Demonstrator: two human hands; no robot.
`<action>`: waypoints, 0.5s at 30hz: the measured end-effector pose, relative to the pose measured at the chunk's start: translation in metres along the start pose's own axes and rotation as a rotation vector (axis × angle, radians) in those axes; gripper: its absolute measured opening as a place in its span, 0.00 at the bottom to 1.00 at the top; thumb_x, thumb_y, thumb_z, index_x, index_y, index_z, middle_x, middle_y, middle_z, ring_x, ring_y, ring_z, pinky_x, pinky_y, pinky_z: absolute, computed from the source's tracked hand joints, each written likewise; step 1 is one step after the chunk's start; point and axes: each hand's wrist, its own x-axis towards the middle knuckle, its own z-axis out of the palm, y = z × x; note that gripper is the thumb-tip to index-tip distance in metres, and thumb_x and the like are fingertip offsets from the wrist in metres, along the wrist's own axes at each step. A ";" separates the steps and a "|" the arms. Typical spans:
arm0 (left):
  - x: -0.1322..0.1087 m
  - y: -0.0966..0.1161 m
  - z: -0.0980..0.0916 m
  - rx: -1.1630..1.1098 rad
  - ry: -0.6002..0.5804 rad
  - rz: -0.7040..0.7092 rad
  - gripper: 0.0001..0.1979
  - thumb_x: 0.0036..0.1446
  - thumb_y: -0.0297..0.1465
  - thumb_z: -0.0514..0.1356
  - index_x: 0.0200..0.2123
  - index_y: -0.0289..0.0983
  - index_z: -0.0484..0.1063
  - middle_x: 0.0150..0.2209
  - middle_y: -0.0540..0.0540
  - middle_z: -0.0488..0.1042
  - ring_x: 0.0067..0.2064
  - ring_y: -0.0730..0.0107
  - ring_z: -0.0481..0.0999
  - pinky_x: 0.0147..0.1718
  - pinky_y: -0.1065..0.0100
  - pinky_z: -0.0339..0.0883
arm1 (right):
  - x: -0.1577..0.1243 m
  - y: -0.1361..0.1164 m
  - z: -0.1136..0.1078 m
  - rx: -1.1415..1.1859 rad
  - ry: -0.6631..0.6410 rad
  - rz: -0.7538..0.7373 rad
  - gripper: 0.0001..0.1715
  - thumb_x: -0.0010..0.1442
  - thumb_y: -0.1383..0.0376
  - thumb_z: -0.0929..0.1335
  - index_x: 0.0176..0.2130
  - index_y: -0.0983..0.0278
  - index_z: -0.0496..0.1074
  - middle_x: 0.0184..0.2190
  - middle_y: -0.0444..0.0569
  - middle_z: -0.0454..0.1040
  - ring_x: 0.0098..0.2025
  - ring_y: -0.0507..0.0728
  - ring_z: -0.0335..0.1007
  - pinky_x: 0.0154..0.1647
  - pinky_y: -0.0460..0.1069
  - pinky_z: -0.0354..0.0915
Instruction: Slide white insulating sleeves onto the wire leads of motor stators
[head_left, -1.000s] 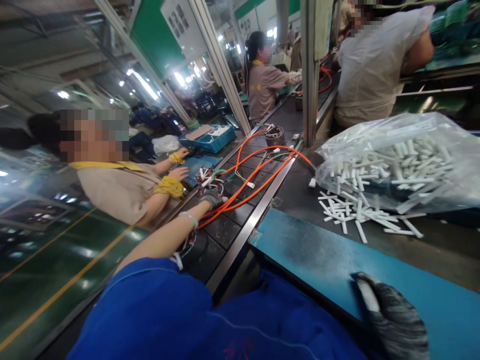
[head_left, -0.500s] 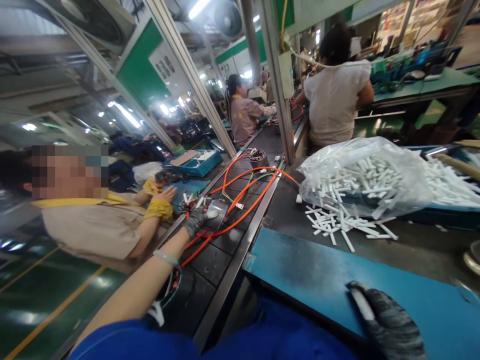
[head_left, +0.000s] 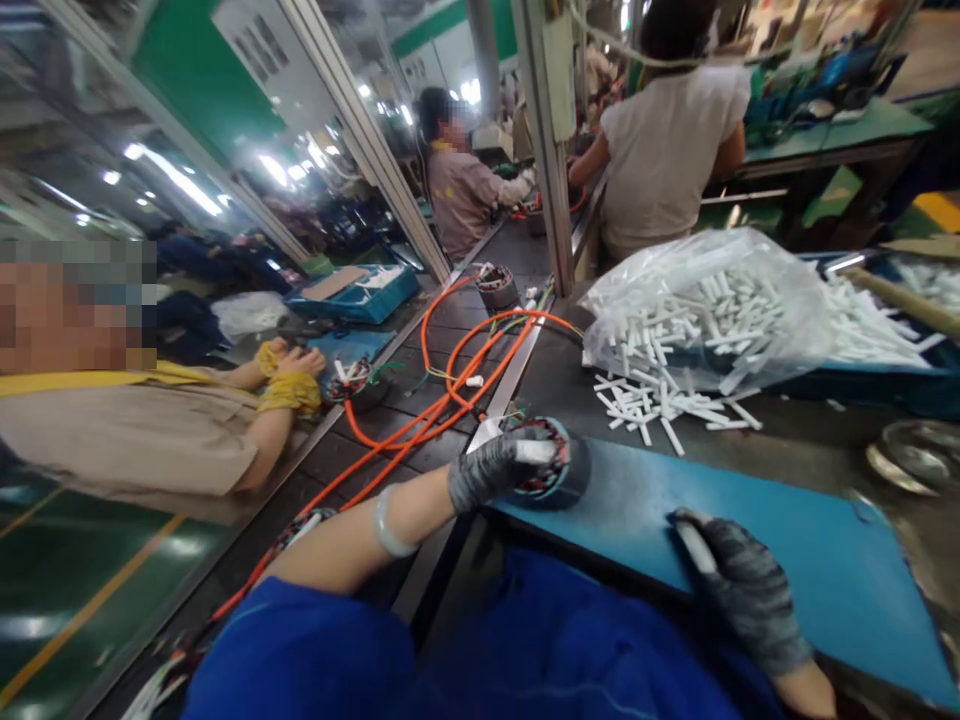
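At the left end of the blue work board (head_left: 645,490), my left hand (head_left: 499,465) in a grey glove grips the rim of a round motor stator (head_left: 574,470). The stator's wound top faces up, with coloured leads inside its ring; its underside is out of sight. My right hand (head_left: 739,580), gloved in grey with a white thumb, rests at the board's near edge. Its fingers lie extended and nothing shows in them. Beyond the board lie loose white tubes (head_left: 656,405), spilled from a clear plastic bag (head_left: 697,310) full of the same tubes.
Left of the board runs a dark conveyor (head_left: 405,465) with a metal rail, carrying orange cables (head_left: 450,400) and other stators (head_left: 495,287). A co-worker in beige (head_left: 150,430) sits across it. A metal post (head_left: 544,150) rises behind. A glass dish (head_left: 911,455) stands at the right.
My left hand has moved right from the conveyor to the blue board, bringing a stator with it. My right hand stays at the board's near edge. The camera view has shifted.
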 end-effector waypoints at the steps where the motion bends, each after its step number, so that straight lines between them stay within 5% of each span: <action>1: 0.000 0.007 0.003 -0.060 -0.066 0.021 0.38 0.51 0.54 0.63 0.60 0.40 0.69 0.57 0.36 0.75 0.53 0.50 0.80 0.52 0.51 0.75 | 0.001 -0.001 -0.001 -0.005 -0.002 0.019 0.28 0.72 0.51 0.58 0.46 0.65 0.80 0.36 0.55 0.82 0.38 0.61 0.80 0.45 0.55 0.74; 3: 0.002 0.019 -0.001 -0.115 -0.236 0.111 0.41 0.50 0.51 0.67 0.65 0.46 0.63 0.63 0.40 0.70 0.58 0.50 0.76 0.57 0.51 0.71 | 0.002 -0.003 -0.002 -0.003 -0.005 0.050 0.28 0.72 0.50 0.59 0.44 0.64 0.80 0.35 0.54 0.82 0.37 0.60 0.79 0.44 0.54 0.73; 6: 0.009 0.021 -0.022 0.149 -0.428 0.306 0.34 0.55 0.41 0.69 0.64 0.46 0.65 0.61 0.40 0.72 0.60 0.51 0.74 0.60 0.51 0.68 | 0.000 -0.001 -0.001 0.029 -0.022 0.108 0.28 0.72 0.50 0.60 0.43 0.64 0.81 0.35 0.54 0.82 0.37 0.60 0.79 0.43 0.54 0.73; 10: 0.021 -0.009 -0.056 0.689 -0.242 0.521 0.30 0.57 0.40 0.68 0.61 0.41 0.70 0.63 0.37 0.70 0.66 0.48 0.67 0.66 0.48 0.60 | 0.001 -0.006 -0.005 0.112 -0.042 0.198 0.26 0.70 0.49 0.61 0.43 0.63 0.81 0.36 0.53 0.82 0.38 0.60 0.79 0.45 0.55 0.74; 15: 0.020 -0.062 -0.079 0.773 -0.046 0.244 0.27 0.60 0.44 0.64 0.59 0.38 0.72 0.59 0.38 0.74 0.60 0.52 0.73 0.61 0.53 0.67 | 0.039 -0.043 -0.021 0.200 0.043 0.096 0.20 0.70 0.53 0.62 0.49 0.58 0.79 0.46 0.53 0.80 0.47 0.61 0.78 0.52 0.59 0.73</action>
